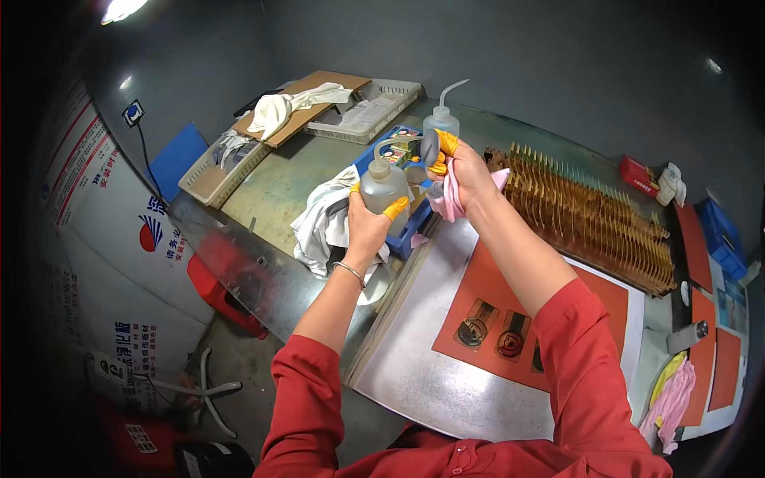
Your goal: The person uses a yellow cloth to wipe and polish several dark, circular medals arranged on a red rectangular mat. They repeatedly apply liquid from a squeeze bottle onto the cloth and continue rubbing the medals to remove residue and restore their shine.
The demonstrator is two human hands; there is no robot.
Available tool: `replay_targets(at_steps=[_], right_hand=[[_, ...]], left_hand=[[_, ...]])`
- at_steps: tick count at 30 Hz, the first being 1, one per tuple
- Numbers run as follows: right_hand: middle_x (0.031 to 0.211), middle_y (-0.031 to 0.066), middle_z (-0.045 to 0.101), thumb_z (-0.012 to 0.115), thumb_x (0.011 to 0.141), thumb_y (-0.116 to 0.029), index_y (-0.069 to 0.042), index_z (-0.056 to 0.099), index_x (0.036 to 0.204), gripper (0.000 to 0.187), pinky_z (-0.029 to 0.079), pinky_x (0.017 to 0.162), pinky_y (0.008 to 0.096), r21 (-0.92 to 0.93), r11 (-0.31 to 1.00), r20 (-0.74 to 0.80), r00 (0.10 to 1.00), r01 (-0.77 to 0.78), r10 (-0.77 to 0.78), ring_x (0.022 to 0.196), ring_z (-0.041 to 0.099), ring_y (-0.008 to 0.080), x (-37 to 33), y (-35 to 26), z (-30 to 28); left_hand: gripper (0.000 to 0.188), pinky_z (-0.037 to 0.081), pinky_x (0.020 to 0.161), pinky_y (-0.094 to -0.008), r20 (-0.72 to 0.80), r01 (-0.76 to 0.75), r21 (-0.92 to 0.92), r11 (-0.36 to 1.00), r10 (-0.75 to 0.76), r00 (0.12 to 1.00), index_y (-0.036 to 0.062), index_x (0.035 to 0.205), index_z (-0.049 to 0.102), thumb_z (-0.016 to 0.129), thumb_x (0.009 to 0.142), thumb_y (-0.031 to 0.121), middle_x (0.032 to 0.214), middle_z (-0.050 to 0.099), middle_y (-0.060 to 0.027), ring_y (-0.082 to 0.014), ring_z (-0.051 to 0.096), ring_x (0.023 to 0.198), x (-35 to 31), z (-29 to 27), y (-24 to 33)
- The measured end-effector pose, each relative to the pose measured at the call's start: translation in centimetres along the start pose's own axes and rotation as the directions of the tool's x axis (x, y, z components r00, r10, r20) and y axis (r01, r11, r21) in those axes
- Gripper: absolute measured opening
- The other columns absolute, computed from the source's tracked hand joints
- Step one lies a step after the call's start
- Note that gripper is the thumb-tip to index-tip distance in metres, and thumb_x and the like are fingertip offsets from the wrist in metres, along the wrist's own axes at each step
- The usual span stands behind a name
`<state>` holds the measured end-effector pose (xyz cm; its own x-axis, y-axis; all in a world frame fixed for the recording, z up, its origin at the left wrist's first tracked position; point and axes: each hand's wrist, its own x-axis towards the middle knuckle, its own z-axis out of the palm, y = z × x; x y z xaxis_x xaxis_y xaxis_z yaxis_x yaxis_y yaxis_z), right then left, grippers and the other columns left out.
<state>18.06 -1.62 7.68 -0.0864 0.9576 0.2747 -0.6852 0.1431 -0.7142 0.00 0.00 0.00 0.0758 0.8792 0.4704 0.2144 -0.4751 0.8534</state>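
My left hand (362, 231) is wrapped round a translucent wash bottle (385, 191), held upright with its bent spout toward my right hand. My right hand (468, 171) grips a grey pad (430, 151) at the spout's tip, along with a pink cloth (450, 193). Yellow-orange covers sit on the fingertips of both hands. Behind them stands a second wash bottle (441, 122). A crumpled white cloth (319, 217) lies left of the held bottle. Below my right forearm, dark medal-like pieces (476, 324) rest on a red-orange sheet (458, 299); my sleeve partly covers one.
A blue tray (416, 231) is beneath the hands. To the right stands a rack of thin brown plates (586, 215). White baskets (406, 89) and a cardboard sheet (307, 94) are at the back left. A grey cylinder (687, 338) and pink rag (672, 398) lie right.
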Motion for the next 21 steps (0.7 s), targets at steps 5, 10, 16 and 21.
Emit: replay_targets(at_steps=[5, 10, 16, 21], right_hand=[[0.069, 0.0004, 0.058, 0.043, 0.095, -0.014, -0.008, 0.062, 0.089, 0.021, 0.039, 0.044, 0.0233, -0.068, 0.997, -0.103, 0.994, 0.028, -0.035, 0.054, 0.051, 0.0091, 0.6, 0.0, 1.7], [0.069, 0.0008, 0.059, 0.043, 0.095, -0.014, -0.008, 0.062, 0.089, 0.021, 0.039, 0.044, 0.0234, -0.043, 0.999, -0.123, 0.992, -0.005, 0.0, 0.054, 0.052, 0.0092, 0.1, -0.2, 1.6], [0.07, 0.001, 0.06, 0.043, 0.095, -0.014, -0.008, 0.061, 0.087, 0.021, 0.041, 0.044, 0.0237, -0.034, 0.999, -0.107, 0.994, 0.005, -0.009, 0.053, 0.053, 0.0099, 0.0, 0.1, 1.7], [0.07, 0.0021, 0.061, 0.044, 0.095, -0.014, -0.008, 0.061, 0.086, 0.02, 0.041, 0.044, 0.0242, -0.001, 1.0, -0.082, 0.997, 0.003, -0.003, 0.054, 0.054, 0.0111, 0.0, 0.3, 1.3]], left_hand=[[0.064, 0.046, 0.086, -0.0344, -0.009, 0.011, -0.069, 0.998, -0.011, 1.0, -0.0003, 0.115, 0.047, 0.082, 0.068, 0.023, 0.11, 0.057, -0.0151, -0.025, 0.058, 0.101, 0.5, 0.3, 0.4], [0.062, 0.047, 0.084, -0.0338, -0.012, 0.022, -0.074, 0.997, -0.023, 1.0, -0.0003, 0.114, 0.048, 0.082, 0.067, 0.022, 0.108, 0.059, -0.0145, -0.0244, 0.059, 0.098, 0.3, 0.5, 0.2], [0.062, 0.047, 0.084, -0.0333, -0.023, 0.04, -0.073, 0.997, -0.042, 0.999, -0.0005, 0.113, 0.048, 0.083, 0.067, 0.022, 0.106, 0.06, -0.0142, -0.024, 0.06, 0.097, 0.0, 0.2, 1.0], [0.062, 0.047, 0.084, -0.0332, -0.024, 0.048, -0.069, 0.996, -0.049, 0.998, -0.0012, 0.113, 0.049, 0.083, 0.067, 0.023, 0.107, 0.06, -0.0141, -0.0234, 0.06, 0.097, -0.1, 0.1, 1.0]])
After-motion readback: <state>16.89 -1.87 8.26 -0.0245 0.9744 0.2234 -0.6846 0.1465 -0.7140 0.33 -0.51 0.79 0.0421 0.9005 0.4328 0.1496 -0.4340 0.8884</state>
